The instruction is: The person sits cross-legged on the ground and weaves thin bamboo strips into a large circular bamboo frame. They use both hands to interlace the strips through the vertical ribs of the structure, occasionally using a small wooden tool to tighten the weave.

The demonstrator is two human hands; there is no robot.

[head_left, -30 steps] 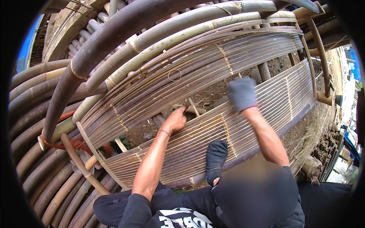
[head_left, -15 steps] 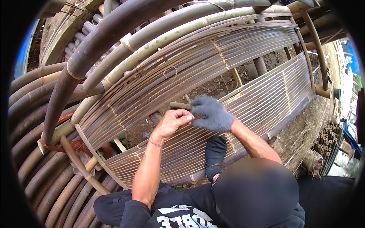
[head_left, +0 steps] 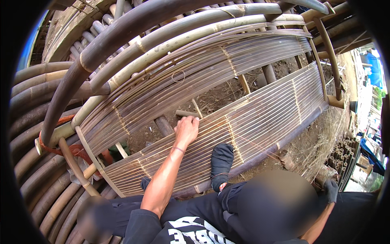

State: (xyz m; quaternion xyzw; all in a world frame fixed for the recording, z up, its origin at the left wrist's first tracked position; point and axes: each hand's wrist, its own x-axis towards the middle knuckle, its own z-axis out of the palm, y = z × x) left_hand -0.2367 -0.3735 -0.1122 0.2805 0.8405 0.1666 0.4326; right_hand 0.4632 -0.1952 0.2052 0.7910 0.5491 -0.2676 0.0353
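Observation:
My bare left hand (head_left: 187, 130) is closed over the far edge of the lower bamboo slat panel (head_left: 264, 110), beside a short bamboo piece (head_left: 185, 113). Its fingertips are partly hidden. A thin reddish cord (head_left: 252, 141) stretches from the panel near this hand across the slats to the lower right. Far out at that side, my right hand (head_left: 331, 191) in a grey glove looks closed, in line with the cord; the cord's end there is too fine to make out. My foot in a black covering (head_left: 222, 162) rests on the slats.
An upper slat panel (head_left: 195, 77) lies beyond a gap showing soil. Thick curved bamboo poles (head_left: 101, 44) frame the far and left sides. More bent poles (head_left: 40, 142) are stacked at the left. Cut bamboo tubes (head_left: 341, 152) and dry fibre (head_left: 315, 142) lie at the right.
My right hand has left the left hand and swung out to the lower right, where the cord now runs taut. My left hand has come down onto the panel's edge.

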